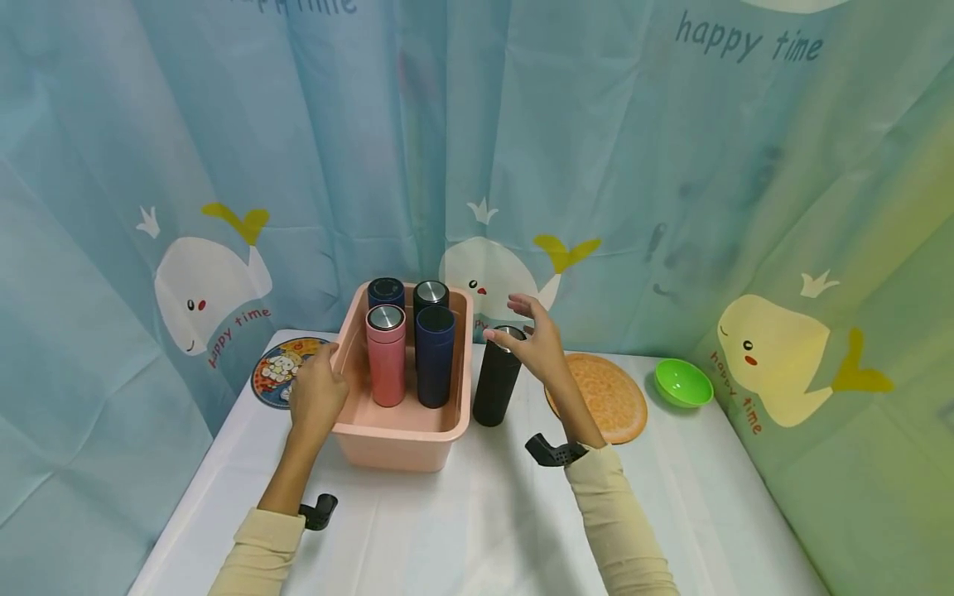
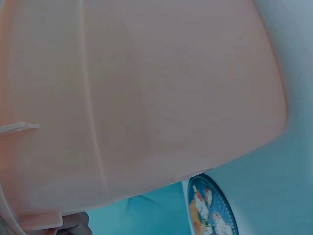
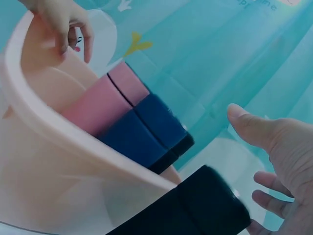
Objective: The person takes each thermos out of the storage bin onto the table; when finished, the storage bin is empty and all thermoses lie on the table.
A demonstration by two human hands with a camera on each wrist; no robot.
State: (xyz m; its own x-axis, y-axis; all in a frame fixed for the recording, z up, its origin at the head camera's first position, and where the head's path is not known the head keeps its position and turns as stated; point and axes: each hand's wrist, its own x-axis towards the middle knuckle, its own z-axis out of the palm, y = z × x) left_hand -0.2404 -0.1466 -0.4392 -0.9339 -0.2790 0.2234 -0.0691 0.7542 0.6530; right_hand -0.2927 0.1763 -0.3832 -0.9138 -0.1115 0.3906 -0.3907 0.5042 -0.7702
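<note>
At the left rim of a pink plastic tub (image 1: pixel 402 454), my left hand (image 1: pixel 319 389) grips the edge, its fingers hooked over to the inside. Inside the tub stand a pink thermos (image 1: pixel 387 364), a blue thermos (image 1: pixel 435 364), a dark blue one (image 1: pixel 386 291) and a black one (image 1: pixel 431 293) behind. Another black thermos (image 1: pixel 495 385) is upright on the table, right of the tub. Around its top, my right hand (image 1: pixel 540 343) has thumb and fingers spread apart. In the right wrist view a fingertip is close to that thermos; I cannot tell if it touches.
A round orange-brown mat (image 1: pixel 607 401) lies behind the right forearm, and a green bowl (image 1: pixel 683 383) stands farther right. Left of the tub is a round patterned mat (image 1: pixel 279 374). A whale-print curtain (image 1: pixel 477 149) borders the white table (image 1: pixel 417 530).
</note>
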